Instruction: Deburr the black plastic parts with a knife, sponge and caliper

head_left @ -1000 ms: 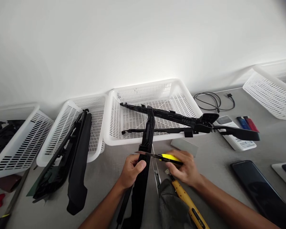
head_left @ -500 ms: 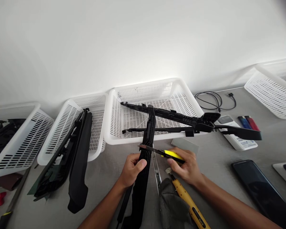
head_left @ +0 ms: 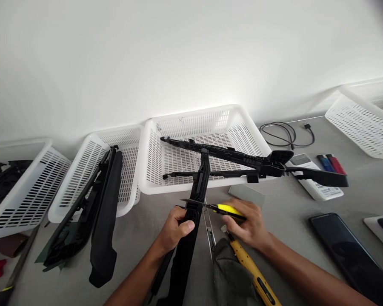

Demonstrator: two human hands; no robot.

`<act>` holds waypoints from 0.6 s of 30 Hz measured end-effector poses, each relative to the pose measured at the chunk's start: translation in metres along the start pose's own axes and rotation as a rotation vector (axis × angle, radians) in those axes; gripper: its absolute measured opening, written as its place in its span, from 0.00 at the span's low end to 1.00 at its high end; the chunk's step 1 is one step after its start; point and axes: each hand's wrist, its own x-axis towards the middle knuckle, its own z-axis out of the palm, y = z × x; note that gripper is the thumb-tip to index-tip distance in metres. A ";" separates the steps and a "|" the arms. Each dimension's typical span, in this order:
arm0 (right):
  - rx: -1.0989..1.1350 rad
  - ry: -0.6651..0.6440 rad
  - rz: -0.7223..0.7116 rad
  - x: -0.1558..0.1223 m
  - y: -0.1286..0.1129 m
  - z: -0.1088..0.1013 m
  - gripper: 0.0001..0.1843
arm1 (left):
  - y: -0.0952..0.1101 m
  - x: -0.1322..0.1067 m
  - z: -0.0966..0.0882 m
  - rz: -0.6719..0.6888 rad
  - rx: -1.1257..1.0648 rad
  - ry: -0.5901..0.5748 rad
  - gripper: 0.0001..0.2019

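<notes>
My left hand [head_left: 176, 229] grips a long black plastic trim piece [head_left: 194, 221], thumb across its ribbed face. The piece slants up from the bottom edge, and its upper end overlaps the front of the middle white basket [head_left: 166, 187]. In my right hand [head_left: 247, 219] is a yellow and black utility knife [head_left: 229, 209], its blade out and pointing left. That blade lies across the trim piece just above my left thumb; whether it touches the plastic I cannot tell. Two more black trim pieces [head_left: 242, 158] rest across the middle basket and stick out to the right.
Left of centre, a white basket [head_left: 67, 187] holds long black parts; another basket [head_left: 28, 204] stands farther left. A yellow-handled tool [head_left: 252, 270] and dark cloth [head_left: 230, 272] lie below my right hand. Rightward are a phone [head_left: 347, 255], lighters [head_left: 330, 163] and a cable [head_left: 287, 134].
The held trim piece has shifted slightly down and left with my left hand. The knife has tilted a little, its blade tip moving left and slightly down.
</notes>
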 end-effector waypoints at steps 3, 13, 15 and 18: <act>-0.035 0.079 0.088 0.001 -0.001 0.000 0.09 | 0.000 0.000 0.000 -0.004 0.015 0.005 0.31; -0.028 0.180 0.191 -0.001 0.001 0.001 0.14 | -0.001 0.004 -0.005 0.078 0.121 -0.115 0.31; -0.030 0.189 0.194 -0.001 0.001 0.001 0.15 | -0.002 0.005 -0.006 0.085 0.133 -0.129 0.31; -0.035 0.208 0.205 -0.001 -0.001 0.001 0.17 | -0.004 0.005 -0.006 0.100 0.140 -0.141 0.32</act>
